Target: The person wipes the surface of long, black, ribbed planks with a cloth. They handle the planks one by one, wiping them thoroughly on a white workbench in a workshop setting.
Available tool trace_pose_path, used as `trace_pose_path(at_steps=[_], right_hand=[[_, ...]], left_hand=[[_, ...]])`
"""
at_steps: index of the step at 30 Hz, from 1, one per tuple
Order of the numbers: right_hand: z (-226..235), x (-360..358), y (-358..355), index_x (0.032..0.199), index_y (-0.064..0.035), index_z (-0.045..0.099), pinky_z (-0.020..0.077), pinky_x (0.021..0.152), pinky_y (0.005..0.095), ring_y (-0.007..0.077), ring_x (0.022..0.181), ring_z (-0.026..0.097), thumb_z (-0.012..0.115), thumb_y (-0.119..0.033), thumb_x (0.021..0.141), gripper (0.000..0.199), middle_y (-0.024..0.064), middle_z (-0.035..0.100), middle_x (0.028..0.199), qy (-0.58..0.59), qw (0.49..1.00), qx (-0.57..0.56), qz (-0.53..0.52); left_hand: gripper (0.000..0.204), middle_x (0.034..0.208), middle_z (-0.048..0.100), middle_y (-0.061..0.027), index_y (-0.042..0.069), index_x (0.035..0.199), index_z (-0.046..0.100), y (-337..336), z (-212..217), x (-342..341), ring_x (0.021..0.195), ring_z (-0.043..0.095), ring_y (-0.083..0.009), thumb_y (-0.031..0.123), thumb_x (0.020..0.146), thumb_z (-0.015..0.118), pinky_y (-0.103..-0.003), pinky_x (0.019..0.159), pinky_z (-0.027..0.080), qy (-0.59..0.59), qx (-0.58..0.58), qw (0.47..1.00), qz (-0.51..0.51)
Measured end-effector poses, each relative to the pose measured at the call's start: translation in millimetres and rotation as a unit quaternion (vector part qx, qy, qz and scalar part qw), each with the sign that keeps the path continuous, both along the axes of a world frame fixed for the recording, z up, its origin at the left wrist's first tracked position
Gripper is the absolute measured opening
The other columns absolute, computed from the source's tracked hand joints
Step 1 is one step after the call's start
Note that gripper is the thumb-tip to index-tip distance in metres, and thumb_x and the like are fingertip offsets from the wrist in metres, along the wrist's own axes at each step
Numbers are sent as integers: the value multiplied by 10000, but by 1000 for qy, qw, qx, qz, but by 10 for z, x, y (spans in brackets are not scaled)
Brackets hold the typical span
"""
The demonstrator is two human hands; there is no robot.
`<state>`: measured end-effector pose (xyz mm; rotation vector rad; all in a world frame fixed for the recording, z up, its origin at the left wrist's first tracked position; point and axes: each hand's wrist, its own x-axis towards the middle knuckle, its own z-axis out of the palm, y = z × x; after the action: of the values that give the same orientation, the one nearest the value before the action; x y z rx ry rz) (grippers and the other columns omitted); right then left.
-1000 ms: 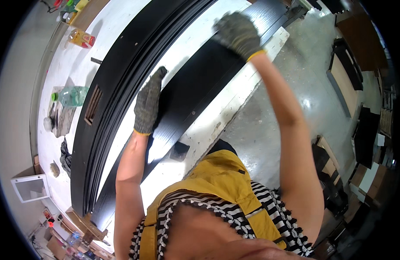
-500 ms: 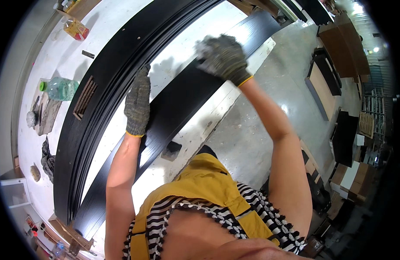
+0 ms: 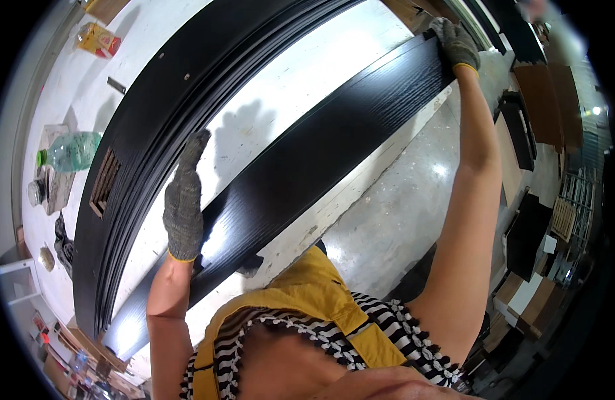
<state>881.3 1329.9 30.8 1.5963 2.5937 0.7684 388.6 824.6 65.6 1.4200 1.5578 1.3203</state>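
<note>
Black panel [image 3: 321, 167] spans between left hand [image 3: 184, 203] and, seemingly gripping, right hand [image 3: 456, 43].

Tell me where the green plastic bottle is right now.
In the head view, the green plastic bottle lies on its side at the far left of the white workbench, beside the stack of black panels.

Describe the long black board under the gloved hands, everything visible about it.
The long black board is a flat, narrow panel with a fine wood-grain texture and a slight sheen. It lies diagonally across the white worktable, from lower left to upper right, beside a stack of black moulded strips. The left hand, in a grey knitted glove, presses flat on its lower part; the gloved right hand grips its far end.
</note>
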Motion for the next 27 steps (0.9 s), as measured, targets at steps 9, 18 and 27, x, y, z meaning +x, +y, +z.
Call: trace_pose_path(at_steps=[9,18,27], right_hand=[[149,-826,-1064,1400,-157,546,419,1082,428,313,1271,547,519,-399,1000,468,93,581,1398,85,984,78,138],[354,-2690,-3499,1189,-126,632,405,1059,474,318,1095,598,595,-621,868,591,106,666,1146,268,928,-114,232],[269,-3178,-4484,1201,-116,635,348,1075,542,296,1156,548,665,-509,858,523,106,596,1245,180,914,-22,362]], left_hand=[[367,1418,579,-111,55,1376,563,82,-4,53,1348,517,-267,26,1014,508,-346,1138,389,113,48,992,21],[478,1358,598,-158,81,1339,587,170,-417,-136,1234,590,-333,-21,873,620,-426,1080,461,272,228,931,86],[621,1388,568,-160,103,1408,529,374,-577,-169,1224,573,-352,140,807,678,-454,1027,468,314,275,902,112]])
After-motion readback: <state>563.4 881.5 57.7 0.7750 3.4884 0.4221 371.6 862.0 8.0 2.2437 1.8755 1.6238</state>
